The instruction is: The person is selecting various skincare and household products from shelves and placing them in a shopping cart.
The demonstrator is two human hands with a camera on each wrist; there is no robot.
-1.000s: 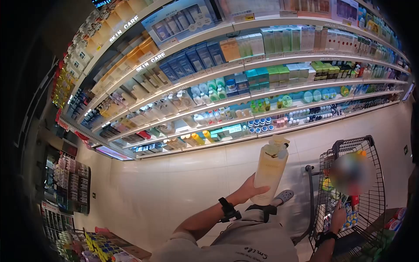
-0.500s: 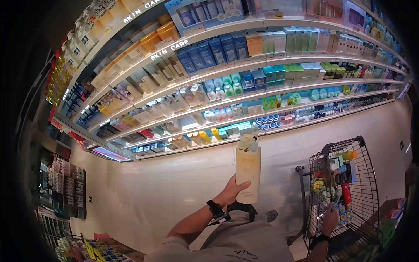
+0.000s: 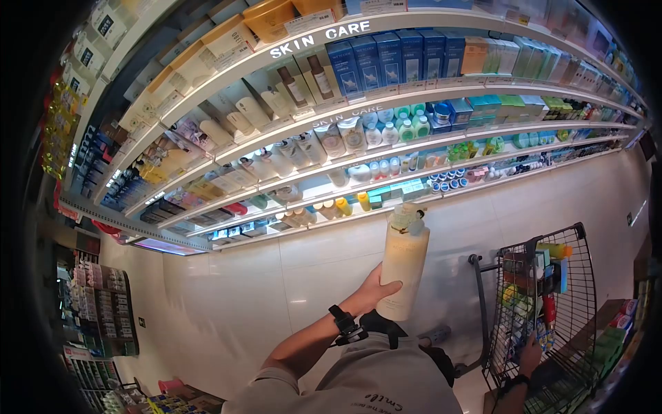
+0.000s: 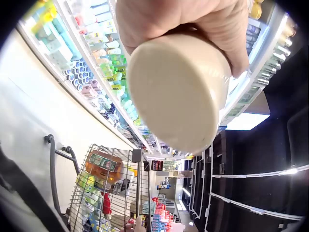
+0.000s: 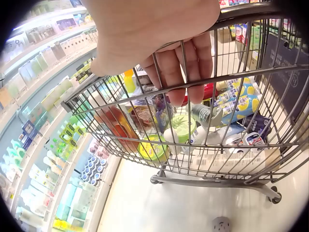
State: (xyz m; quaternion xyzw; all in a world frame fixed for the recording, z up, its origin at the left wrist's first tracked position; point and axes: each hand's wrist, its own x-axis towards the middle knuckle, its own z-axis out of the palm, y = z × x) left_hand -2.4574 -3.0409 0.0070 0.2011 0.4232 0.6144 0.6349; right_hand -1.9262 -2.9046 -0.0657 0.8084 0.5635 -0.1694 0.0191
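Shelves (image 3: 321,40) labelled for skin care are seen at far left, and they run on past the far side of the shopping cart (image 3: 579,231), lit all along. Next comes the pale bottle (image 3: 407,262), held well to the cart's left, above the floor, its top leaning slightly cartward. It's gripped low by the left hand (image 3: 372,293), thumb across the front and fingers wrapped behind, the base left exposed in the left wrist view. A tall thing like that is best kept near upright, since the weight above the hand could tip it; a slightly higher grip would be steadier, and the pump top (image 3: 408,214) should be spared any pressure. If the label is to be read, only a small turn of the wrist is called for, with the thumb kept off the print. Over to the right, the cart's near side is held by the right hand (image 3: 529,355), its fingers bent down over the rim behind the wires; where the thumb is pressed cannot be told. That hold should be kept light but firm, so that no roll is allowed while the bottle is being looked over.
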